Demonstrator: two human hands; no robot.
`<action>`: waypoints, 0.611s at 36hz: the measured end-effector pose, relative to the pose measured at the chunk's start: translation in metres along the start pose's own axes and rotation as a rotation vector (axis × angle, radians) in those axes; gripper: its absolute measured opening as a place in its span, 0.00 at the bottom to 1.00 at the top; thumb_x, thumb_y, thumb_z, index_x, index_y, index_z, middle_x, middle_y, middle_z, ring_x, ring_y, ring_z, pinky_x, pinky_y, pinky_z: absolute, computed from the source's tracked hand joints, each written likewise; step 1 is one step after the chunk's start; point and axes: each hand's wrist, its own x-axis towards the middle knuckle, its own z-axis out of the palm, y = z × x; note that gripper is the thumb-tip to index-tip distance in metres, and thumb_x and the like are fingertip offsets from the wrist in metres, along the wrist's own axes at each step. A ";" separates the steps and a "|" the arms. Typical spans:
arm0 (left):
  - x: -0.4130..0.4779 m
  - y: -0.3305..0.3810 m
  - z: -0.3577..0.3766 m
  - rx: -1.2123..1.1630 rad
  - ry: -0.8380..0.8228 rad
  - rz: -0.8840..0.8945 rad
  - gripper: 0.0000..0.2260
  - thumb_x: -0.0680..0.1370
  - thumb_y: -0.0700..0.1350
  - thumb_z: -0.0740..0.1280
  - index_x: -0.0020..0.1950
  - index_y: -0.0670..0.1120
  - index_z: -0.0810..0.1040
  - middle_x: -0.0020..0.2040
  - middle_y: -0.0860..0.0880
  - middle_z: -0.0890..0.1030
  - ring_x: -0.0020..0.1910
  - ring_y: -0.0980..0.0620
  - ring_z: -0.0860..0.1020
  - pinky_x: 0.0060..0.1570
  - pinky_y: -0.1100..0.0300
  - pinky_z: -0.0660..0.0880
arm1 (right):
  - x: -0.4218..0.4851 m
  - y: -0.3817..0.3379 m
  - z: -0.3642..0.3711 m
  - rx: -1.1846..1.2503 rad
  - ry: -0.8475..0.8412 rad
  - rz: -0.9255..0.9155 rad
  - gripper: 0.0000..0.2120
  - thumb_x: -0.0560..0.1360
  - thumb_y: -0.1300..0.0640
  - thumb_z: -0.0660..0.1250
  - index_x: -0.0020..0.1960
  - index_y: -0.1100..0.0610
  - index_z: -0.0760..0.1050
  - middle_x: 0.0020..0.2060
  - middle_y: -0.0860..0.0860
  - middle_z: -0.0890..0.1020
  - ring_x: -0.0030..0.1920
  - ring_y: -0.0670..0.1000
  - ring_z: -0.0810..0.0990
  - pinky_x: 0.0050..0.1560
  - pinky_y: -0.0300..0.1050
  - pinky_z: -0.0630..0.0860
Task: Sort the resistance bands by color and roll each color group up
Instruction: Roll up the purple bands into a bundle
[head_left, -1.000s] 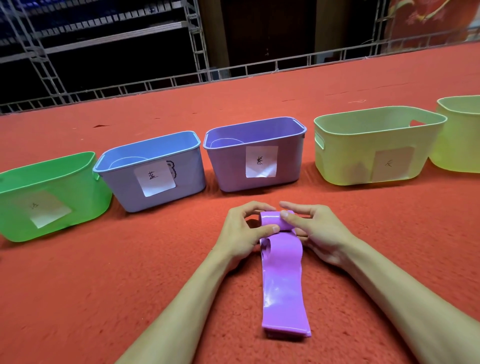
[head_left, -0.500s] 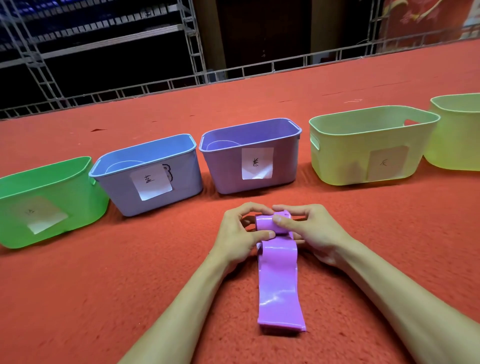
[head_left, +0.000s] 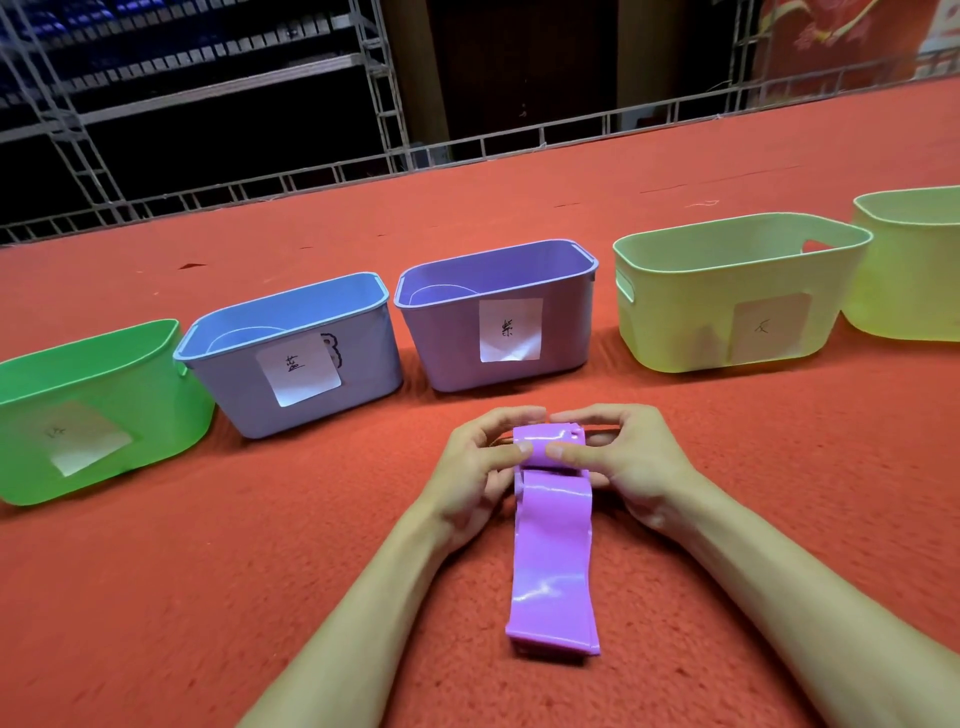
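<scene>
A stack of purple resistance bands (head_left: 553, 561) lies on the red carpet, pointing toward me, its far end rolled into a small coil. My left hand (head_left: 475, 467) pinches the coil's left side with thumb and fingers. My right hand (head_left: 628, 457) pinches its right side. The flat tail runs from the coil back to the near end. The purple bin (head_left: 452, 358) stands just beyond the hands.
Labelled bins stand in a row across the carpet: a green bin (head_left: 156, 410), a blue bin (head_left: 363, 364), the purple one, a yellow-green bin (head_left: 675, 332) and another yellow-green bin (head_left: 883, 291) at the right edge. A metal railing (head_left: 467, 150) bounds the far carpet edge.
The coil at the far end of the purple bands has grown as both hands turned it, and the flat tail has become shorter.
</scene>
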 end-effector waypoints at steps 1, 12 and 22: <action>0.001 0.000 0.000 0.005 0.020 0.000 0.13 0.70 0.35 0.68 0.52 0.46 0.83 0.47 0.43 0.83 0.46 0.41 0.75 0.44 0.56 0.67 | 0.000 0.000 0.000 -0.003 0.000 -0.001 0.14 0.65 0.72 0.74 0.49 0.62 0.80 0.34 0.57 0.85 0.33 0.51 0.84 0.31 0.42 0.80; 0.000 -0.002 0.002 0.218 0.024 0.012 0.10 0.81 0.40 0.63 0.61 0.40 0.75 0.47 0.44 0.81 0.31 0.57 0.78 0.27 0.68 0.71 | -0.001 -0.001 -0.001 -0.059 0.036 -0.041 0.17 0.62 0.75 0.75 0.47 0.62 0.80 0.33 0.53 0.85 0.33 0.49 0.83 0.31 0.44 0.81; -0.004 0.002 0.000 0.262 0.029 0.015 0.08 0.78 0.40 0.68 0.54 0.37 0.79 0.46 0.43 0.82 0.33 0.51 0.79 0.29 0.64 0.72 | 0.000 0.003 -0.003 -0.029 0.003 -0.041 0.17 0.62 0.76 0.75 0.48 0.63 0.81 0.37 0.55 0.85 0.35 0.50 0.83 0.34 0.42 0.81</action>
